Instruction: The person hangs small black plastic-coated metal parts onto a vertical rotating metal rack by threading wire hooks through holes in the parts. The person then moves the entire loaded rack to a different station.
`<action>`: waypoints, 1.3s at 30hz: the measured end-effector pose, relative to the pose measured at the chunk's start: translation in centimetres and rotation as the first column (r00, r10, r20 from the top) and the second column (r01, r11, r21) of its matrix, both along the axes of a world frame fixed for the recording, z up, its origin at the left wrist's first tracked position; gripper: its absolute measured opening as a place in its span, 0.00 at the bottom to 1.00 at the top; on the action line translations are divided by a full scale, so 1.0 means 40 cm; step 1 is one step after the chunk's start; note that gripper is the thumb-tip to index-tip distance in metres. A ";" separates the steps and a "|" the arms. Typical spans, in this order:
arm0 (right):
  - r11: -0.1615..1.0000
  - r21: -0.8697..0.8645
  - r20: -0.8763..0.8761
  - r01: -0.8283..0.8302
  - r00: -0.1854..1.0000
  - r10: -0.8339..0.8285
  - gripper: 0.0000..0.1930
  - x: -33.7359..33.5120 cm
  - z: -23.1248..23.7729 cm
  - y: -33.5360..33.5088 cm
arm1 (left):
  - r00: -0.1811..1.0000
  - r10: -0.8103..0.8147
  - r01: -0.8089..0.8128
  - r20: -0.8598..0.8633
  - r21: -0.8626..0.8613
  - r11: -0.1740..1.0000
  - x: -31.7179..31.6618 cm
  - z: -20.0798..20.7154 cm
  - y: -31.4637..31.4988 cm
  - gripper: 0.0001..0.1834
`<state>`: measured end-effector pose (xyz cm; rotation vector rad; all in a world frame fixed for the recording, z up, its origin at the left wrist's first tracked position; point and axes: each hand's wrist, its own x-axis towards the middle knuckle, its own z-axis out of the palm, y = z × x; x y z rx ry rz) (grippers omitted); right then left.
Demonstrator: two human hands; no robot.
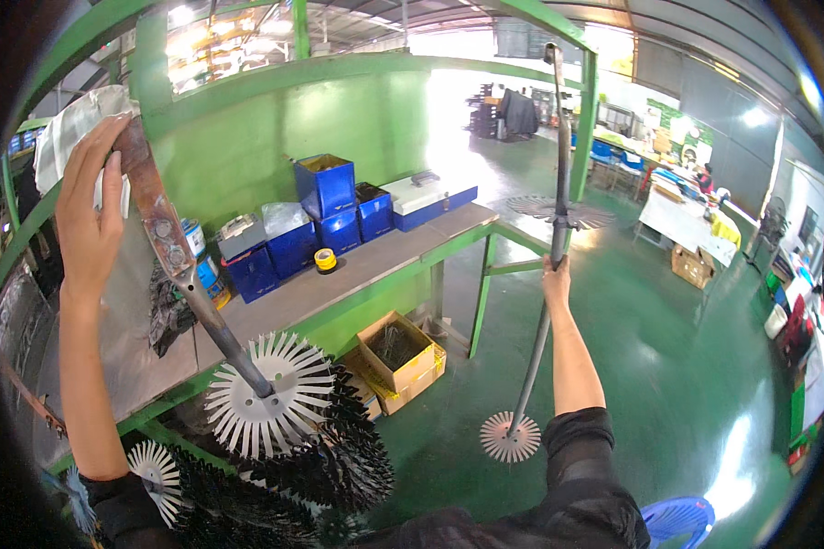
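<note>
**Beside the bench (pixel 384 252), a steadying job**

To its right, the right hand (pixel 557 277) is closed around a long grey pole (pixel 536 352) that leans slightly, a pale slotted disc (pixel 511 436) at its lower end. A blurred upper disc (pixel 529 207) appears set around the pole above the grip. On the left, the left hand (pixel 92 210) is open, fingertips resting at the rusty top of a metal shaft (pixel 212 320), which slants down to a white slotted disc (pixel 288 416). Dark toothed pieces (pixel 362 448) crowd near it.

The step looks like handling the pole while steadying the shaft; moving the pole would call for a firm right grip and discs clear of the bench leg (pixel 482 302).
</note>
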<state>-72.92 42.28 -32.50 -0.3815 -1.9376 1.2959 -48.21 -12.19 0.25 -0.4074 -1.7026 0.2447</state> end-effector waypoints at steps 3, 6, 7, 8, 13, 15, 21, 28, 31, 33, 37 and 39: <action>0.997 0.078 -0.011 0.027 1.000 -0.026 0.19 -0.037 -0.021 0.013 | 1.000 0.016 -0.017 0.025 0.015 1.000 0.010 0.003 0.011 0.16; 0.998 0.057 -0.015 0.009 1.000 -0.008 0.22 -0.100 -0.087 0.056 | 0.997 0.017 -0.018 0.079 0.013 1.000 0.009 0.011 0.004 0.17; 0.999 0.033 0.018 -0.031 0.999 0.031 0.22 -0.119 -0.105 0.068 | 0.995 0.024 -0.024 0.100 -0.002 1.000 0.012 0.016 -0.005 0.17; 0.997 0.004 0.048 -0.081 0.996 0.081 0.23 -0.142 -0.122 0.062 | 0.992 0.042 -0.039 0.118 -0.022 0.999 0.028 0.025 -0.009 0.18; 0.952 -0.139 -0.035 -0.273 0.962 0.271 0.20 -0.197 -0.166 0.017 | 0.994 0.096 -0.093 0.046 -0.059 0.994 0.120 0.032 0.005 0.19; 0.974 0.080 -0.084 -0.212 0.972 0.218 0.18 -0.228 -0.203 0.149 | 0.990 -0.136 0.127 0.031 0.213 0.969 0.139 -0.017 0.068 0.21; 0.957 0.249 0.122 -0.147 0.985 0.119 0.27 -0.378 -0.268 0.226 | 0.961 -0.274 0.277 -0.047 0.205 0.939 0.429 -0.227 0.145 0.21; 0.764 0.521 0.351 -0.381 0.911 0.215 0.22 -0.411 -0.271 0.363 | 0.925 -0.341 0.156 0.168 0.649 0.745 0.562 -0.445 0.227 0.17; 0.631 0.453 0.765 -0.629 0.638 0.086 0.22 -0.279 -0.141 0.176 | 0.901 -0.368 0.075 0.229 0.754 0.653 0.607 -0.534 0.226 0.20; 0.595 0.335 0.691 -0.731 0.620 0.373 0.19 -0.147 -0.009 0.072 | 0.868 -0.448 0.109 0.214 0.799 0.592 0.610 -0.572 0.216 0.21; 0.430 0.218 0.465 -0.876 0.480 0.744 0.15 0.225 0.327 -0.281 | 0.780 -0.587 0.230 0.219 0.772 0.593 0.553 -0.592 0.224 0.21; 0.339 0.183 0.365 -0.923 0.383 0.848 0.15 0.344 0.403 -0.417 | 0.727 -0.646 0.308 0.233 0.730 0.610 0.527 -0.595 0.225 0.18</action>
